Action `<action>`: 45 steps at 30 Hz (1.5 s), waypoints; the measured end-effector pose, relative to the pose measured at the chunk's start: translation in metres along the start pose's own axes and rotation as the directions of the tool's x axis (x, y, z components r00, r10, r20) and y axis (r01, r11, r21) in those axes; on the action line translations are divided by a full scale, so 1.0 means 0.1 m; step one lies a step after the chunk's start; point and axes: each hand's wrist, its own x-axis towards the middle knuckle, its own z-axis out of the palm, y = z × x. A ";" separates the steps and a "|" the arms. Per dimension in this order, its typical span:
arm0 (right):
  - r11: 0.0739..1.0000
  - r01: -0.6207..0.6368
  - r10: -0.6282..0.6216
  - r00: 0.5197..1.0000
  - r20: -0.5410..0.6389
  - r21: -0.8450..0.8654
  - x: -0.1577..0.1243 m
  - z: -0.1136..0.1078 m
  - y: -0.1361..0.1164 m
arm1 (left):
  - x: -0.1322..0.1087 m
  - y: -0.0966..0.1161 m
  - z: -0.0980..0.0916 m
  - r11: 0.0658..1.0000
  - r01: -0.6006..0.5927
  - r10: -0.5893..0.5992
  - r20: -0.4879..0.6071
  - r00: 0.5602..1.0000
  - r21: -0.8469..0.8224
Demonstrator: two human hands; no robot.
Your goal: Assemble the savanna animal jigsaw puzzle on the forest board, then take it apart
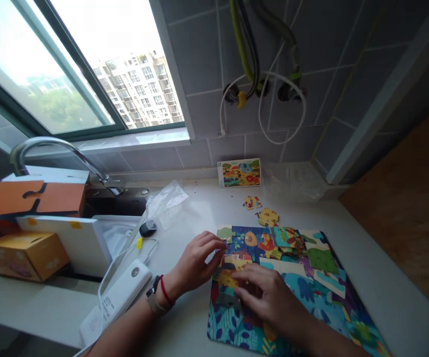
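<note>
A colourful puzzle board (233, 325) with a blue underwater picture lies on the counter, several loose puzzle pieces (322, 259) scattered on it. My left hand (199, 260) is at the board's left edge, fingers curved and apart, tips close to a pale green piece (225, 234). Over the left part of the board, my right hand (270, 297) has its thumb and fingers bent around what looks like a puzzle piece (237, 302), blurred and partly hidden. Beneath the fingertips is a yellow patch of joined pieces (226, 275). Joined yellow pieces (268, 217) lie just behind the board.
A small picture box (240, 173) leans against the tiled wall. Left are a clear plastic bag (167, 201), a white power strip (120, 297) with a cable, and a sink holding an orange box (58, 198) and a yellow box (25, 255) under a faucet (58, 141).
</note>
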 end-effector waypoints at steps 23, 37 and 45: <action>0.825 0.379 -0.242 0.908 0.343 -0.420 0.03 -0.24 0.03 | -0.19 -0.19 -0.17 0.963 0.263 -0.224 0.373 0.900 -0.055; 0.863 0.355 -0.285 0.929 0.234 -0.360 0.04 -0.24 0.07 | -0.10 -0.20 -0.27 0.997 0.079 -0.072 0.418 0.906 0.000; 0.887 0.303 -0.359 0.927 -0.109 -0.349 0.13 -0.52 -0.03 | -0.08 -0.27 -0.18 0.985 -0.122 0.095 0.201 0.975 0.122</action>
